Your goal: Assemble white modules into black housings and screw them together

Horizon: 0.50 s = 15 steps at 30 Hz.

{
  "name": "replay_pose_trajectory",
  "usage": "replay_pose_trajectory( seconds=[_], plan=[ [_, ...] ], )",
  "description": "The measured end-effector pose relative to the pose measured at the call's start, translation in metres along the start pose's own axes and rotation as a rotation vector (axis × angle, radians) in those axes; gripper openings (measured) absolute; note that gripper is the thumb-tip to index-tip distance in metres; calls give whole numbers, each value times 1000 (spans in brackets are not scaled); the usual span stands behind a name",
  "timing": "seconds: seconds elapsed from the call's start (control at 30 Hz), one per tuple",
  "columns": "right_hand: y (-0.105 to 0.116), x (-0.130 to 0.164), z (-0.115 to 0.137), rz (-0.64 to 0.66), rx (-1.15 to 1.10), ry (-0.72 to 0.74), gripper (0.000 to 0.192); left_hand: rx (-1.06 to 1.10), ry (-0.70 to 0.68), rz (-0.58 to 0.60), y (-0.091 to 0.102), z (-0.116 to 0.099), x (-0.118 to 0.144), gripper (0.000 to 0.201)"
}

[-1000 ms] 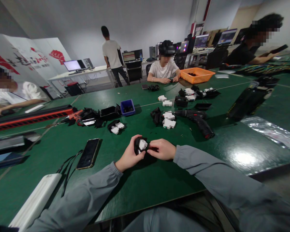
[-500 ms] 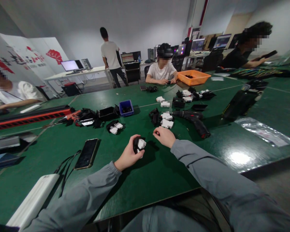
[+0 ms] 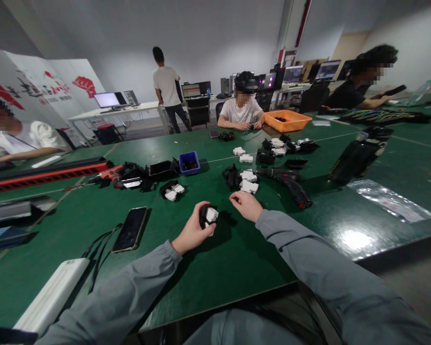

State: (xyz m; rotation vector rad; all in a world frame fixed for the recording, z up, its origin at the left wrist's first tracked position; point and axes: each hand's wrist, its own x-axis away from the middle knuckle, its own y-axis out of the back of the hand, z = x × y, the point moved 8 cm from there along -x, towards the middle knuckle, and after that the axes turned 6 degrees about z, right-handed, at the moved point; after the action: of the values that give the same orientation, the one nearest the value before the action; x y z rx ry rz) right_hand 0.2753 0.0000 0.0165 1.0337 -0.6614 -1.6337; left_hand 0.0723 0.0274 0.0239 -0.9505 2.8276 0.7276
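Currently | black-white part [image 3: 211, 215] held inside curled left fingers [image 3: 200, 206] | right fingers [image 3: 236, 196] nearby (cannot tell whether gripping)

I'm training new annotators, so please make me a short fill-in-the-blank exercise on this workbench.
1. The left hand grips a ____-and-white part.
2. The phone lies to the ____ of that hand.
3. The small bin beyond the hands is coloured ____.
4. The right hand is ____ (nearer to/farther from) the black drill than the left.

Missing words: black; left; blue; nearer to
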Motion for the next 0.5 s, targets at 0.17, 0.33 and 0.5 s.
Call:
replay_pose_trajectory(
  seconds=[0.17,0.33,0.5],
  plan=[
    [5,4,15,-16,-65,54,15,3,-2,-10,1,0,-1,61],
    [19,23,63,-28,-186,302,20,-7,-12,-39,2,1,-1,62],
    [23,45,103,-2,-169,525,24,26,-34,-21,0,5,0,65]
  ],
)
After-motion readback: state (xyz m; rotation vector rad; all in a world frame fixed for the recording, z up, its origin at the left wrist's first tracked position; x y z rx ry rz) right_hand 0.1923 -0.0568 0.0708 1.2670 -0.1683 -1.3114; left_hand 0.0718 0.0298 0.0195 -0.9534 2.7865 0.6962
